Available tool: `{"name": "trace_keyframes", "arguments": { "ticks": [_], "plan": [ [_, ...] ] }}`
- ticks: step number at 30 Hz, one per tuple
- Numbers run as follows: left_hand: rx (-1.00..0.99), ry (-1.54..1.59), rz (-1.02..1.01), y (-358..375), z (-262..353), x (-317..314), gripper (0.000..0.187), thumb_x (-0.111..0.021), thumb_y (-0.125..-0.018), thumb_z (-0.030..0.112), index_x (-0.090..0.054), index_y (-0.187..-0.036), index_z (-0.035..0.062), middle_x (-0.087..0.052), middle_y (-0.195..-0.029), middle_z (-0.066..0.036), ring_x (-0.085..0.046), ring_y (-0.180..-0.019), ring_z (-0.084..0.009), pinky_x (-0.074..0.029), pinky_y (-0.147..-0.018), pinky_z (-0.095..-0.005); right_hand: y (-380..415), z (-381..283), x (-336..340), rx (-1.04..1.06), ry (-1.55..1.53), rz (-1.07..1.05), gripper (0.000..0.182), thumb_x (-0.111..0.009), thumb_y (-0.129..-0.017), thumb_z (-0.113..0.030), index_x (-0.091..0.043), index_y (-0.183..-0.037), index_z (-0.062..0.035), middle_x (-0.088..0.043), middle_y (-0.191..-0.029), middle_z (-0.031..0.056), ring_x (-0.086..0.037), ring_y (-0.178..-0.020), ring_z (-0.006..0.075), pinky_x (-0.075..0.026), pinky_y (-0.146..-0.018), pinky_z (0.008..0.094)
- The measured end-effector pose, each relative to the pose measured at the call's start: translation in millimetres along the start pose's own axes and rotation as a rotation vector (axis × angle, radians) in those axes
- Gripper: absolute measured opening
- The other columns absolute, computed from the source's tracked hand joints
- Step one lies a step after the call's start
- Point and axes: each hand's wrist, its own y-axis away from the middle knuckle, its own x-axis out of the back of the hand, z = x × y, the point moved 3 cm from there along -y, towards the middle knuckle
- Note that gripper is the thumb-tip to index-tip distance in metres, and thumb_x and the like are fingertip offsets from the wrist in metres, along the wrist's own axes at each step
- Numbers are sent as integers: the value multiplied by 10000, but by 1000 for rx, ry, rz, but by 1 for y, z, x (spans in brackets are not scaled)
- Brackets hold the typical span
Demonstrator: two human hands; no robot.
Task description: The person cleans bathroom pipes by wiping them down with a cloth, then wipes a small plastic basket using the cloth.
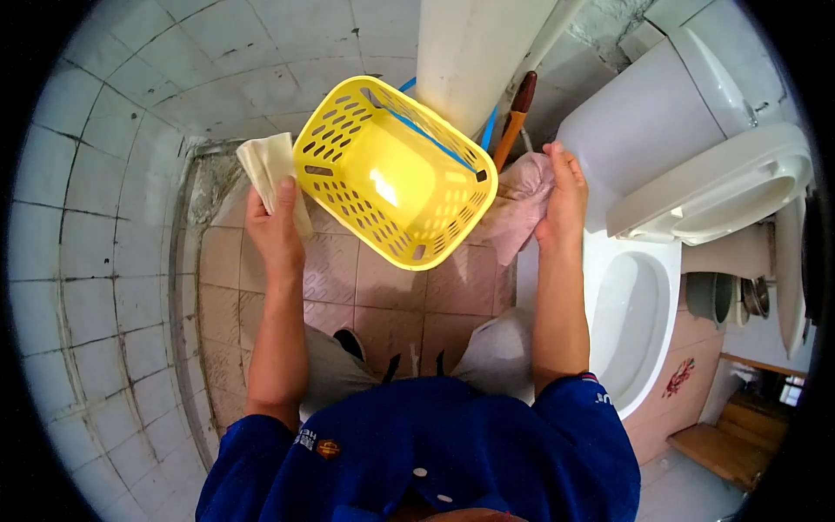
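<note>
My left hand [276,233] is closed on a folded cream cloth [268,163], thumb on top, just off the left side of a yellow plastic basket [396,196]. To the basket's right, my right hand [564,193] grips a thin, crumpled pink cloth [524,184], which hangs down beside the basket's rim. Slotted holes run through the basket's walls, and its bare inside faces up toward me. A blue strap [426,137] crosses its far side, close against a thick pale pipe.
The pale pipe [474,61] rises behind the basket, next to an orange-brown handle [516,117]. On the right is a white toilet [633,322] with its lid [713,187] raised. A tiled wall [96,252] bounds the left; pinkish tiles [391,331] cover the floor.
</note>
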Motion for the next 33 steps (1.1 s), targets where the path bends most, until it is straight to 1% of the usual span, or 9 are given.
{"name": "trace_keyframes", "arguments": {
  "ticks": [5, 14, 15, 17, 20, 24, 26, 29, 33],
  "plan": [
    [4, 105, 112, -1, 3, 9, 235, -644, -938, 171, -621, -1124, 28, -649, -992, -19, -578, -850, -76, -450, -745, -229, 6, -4, -3, -16, 158, -23, 181, -692, -903, -209, -625, -950, -47, -633, -884, 14, -575, -796, 87, -484, -728, 245],
    [-96, 109, 145, 6, 13, 25, 237, -557, -977, 251, -606, -1038, 28, -610, -892, -4, -546, -783, -80, -432, -693, -237, 13, -27, 1, 74, -24, 24, 130, -664, -910, -159, -629, -968, -48, -634, -888, 19, -588, -831, 99, -490, -739, 257],
    [-155, 42, 166, 5, 15, 24, 255, -566, -959, 329, -540, -978, 76, -561, -786, -14, -532, -640, -93, -427, -554, -241, 12, -30, 4, 86, -94, 43, 135, -665, -905, -157, -631, -983, -52, -642, -901, 26, -602, -847, 122, -501, -754, 275],
    [-180, 23, 127, 11, 19, 19, 256, -562, -961, 328, -539, -981, 73, -558, -777, -18, -532, -637, -95, -428, -555, -238, 11, -40, 10, 95, -168, 61, 143, -665, -901, -156, -632, -998, -56, -649, -915, 32, -616, -863, 145, -512, -770, 292],
    [-220, 16, 75, 22, 25, 11, 247, -555, -967, 311, -537, -987, 66, -559, -777, -26, -535, -635, -96, -429, -558, -232, 17, -65, 11, -70, -406, 28, 257, -633, -918, -228, -615, -1110, -59, -651, -1038, 74, -622, -979, 214, -509, -880, 355],
    [-174, -2, 51, 35, 34, -1, 214, -550, -973, 251, -530, -1030, 46, -574, -807, -39, -547, -653, -99, -439, -566, -234, 40, -69, 5, 123, -648, -82, 498, -510, -954, -410, -532, -1277, -31, -576, -1252, 147, -549, -1169, 280, -440, -1021, 426],
    [-185, -20, 28, 37, 31, -7, 210, -545, -975, 235, -521, -1049, 40, -577, -815, -42, -550, -655, -102, -442, -567, -236, 37, -26, 21, -139, -452, 163, 530, -480, -949, -412, -528, -1277, 1, -572, -1270, 171, -552, -1166, 304, -424, -1039, 435],
    [-207, -50, 11, 36, 34, -12, 231, -537, -978, 218, -510, -1094, 20, -589, -836, -50, -566, -675, -117, -462, -586, -253, 37, 7, 35, -345, -551, -54, 491, -465, -945, -380, -560, -1232, 7, -598, -1229, 178, -576, -1128, 326, -435, -1026, 450],
    [-173, 17, -140, 38, 71, -39, 260, -583, -935, 144, -538, -1150, 4, -619, -878, -72, -610, -789, -161, -505, -683, -300, 37, -16, 38, -285, -716, -23, 395, -506, -923, -283, -575, -1183, 6, -615, -1171, 170, -583, -1093, 315, -458, -985, 428]
  ]
}}
